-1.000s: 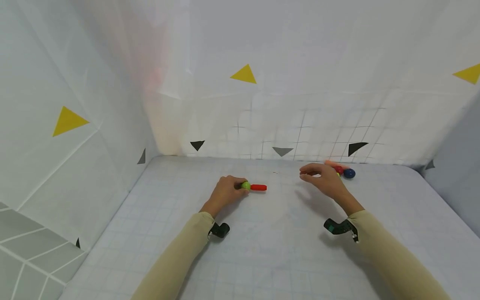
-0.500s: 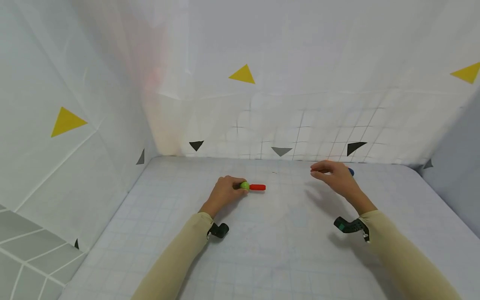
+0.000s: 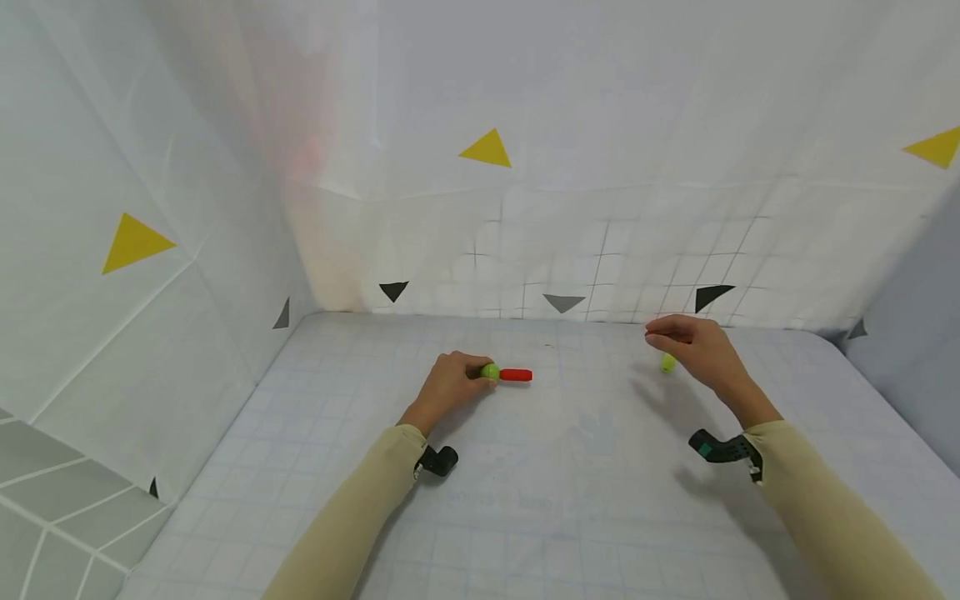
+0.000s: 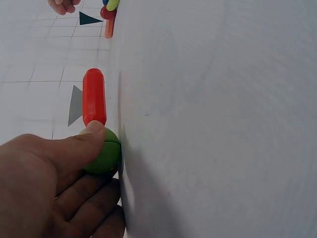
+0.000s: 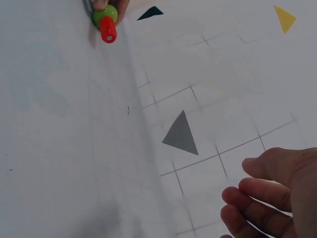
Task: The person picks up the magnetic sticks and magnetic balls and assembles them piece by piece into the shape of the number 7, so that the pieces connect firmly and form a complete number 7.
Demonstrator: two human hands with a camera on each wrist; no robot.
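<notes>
My left hand (image 3: 450, 383) pinches the green ball end of a small maraca (image 3: 491, 372) between thumb and fingers. Its red handle (image 4: 94, 96) points right, away from the hand, and lies low over the table. At the right, my right hand (image 3: 690, 346) hovers above the surface with fingers loosely bent and nothing in them. Below its fingers a yellow-green handle (image 3: 667, 363) shows. The left wrist view reveals a red ball (image 4: 105, 13) with an orange handle (image 4: 109, 28) near it, and a bit of blue; in the head view the right hand hides these.
A white sheet with faint grid lines covers the table (image 3: 555, 483). Behind it rises a white backdrop (image 3: 600, 167) marked with yellow, grey and black triangles. A similar white side wall (image 3: 82, 167) stands on the left.
My right hand has moved to the right, over the other coloured pieces, hiding the red and blue balls and exposing the yellow-green handle. The left hand and its maraca stay in place.
</notes>
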